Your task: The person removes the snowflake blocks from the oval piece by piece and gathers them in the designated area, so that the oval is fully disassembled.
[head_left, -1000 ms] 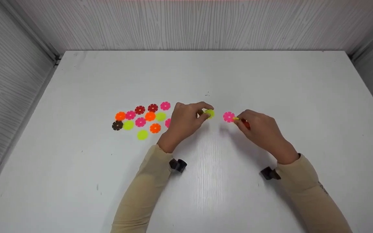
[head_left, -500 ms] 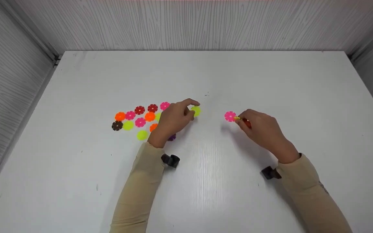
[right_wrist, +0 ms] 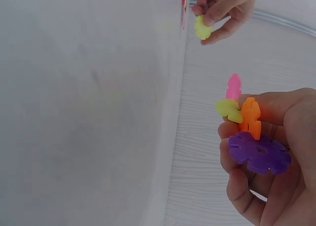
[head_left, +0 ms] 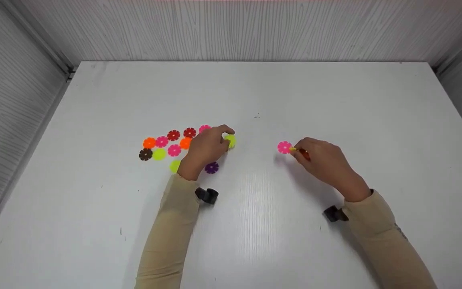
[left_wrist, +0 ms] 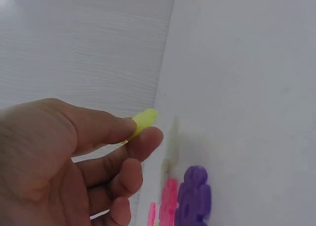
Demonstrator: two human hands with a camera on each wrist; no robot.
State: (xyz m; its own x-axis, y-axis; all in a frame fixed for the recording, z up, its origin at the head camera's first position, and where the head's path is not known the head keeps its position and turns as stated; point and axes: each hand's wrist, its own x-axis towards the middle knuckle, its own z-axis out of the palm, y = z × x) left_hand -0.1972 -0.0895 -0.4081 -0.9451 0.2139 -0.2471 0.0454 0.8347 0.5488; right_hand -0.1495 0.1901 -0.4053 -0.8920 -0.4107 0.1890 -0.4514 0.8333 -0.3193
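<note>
Between thumb and index finger, my left hand (head_left: 205, 148) pinches a yellow notched snowflake disc (head_left: 232, 141), lifted off the table in the left wrist view. Under and beside this hand lie loose discs, among them a purple disc (head_left: 211, 167) near the wrist; some are hidden by the hand. My right hand (head_left: 321, 160) holds a small cluster of interlocked snowflake discs: a pink disc (head_left: 284, 147) sticks out to the left, and the right wrist view also shows a yellow disc (right_wrist: 228, 110), an orange disc (right_wrist: 251, 118) and a purple disc (right_wrist: 259, 152) joined in it.
The white table (head_left: 255, 241) bears several loose discs left of centre: red (head_left: 173, 135), orange (head_left: 149, 143), pink (head_left: 174, 150), yellow (head_left: 159, 154) and brown (head_left: 145, 154). A wood-grain panel (head_left: 231, 30) stands behind the table, with side panels at left and right.
My left hand has moved left with the yellow disc, away from the cluster and over the loose discs, uncovering the purple disc. My right hand has stayed nearly still with the cluster.
</note>
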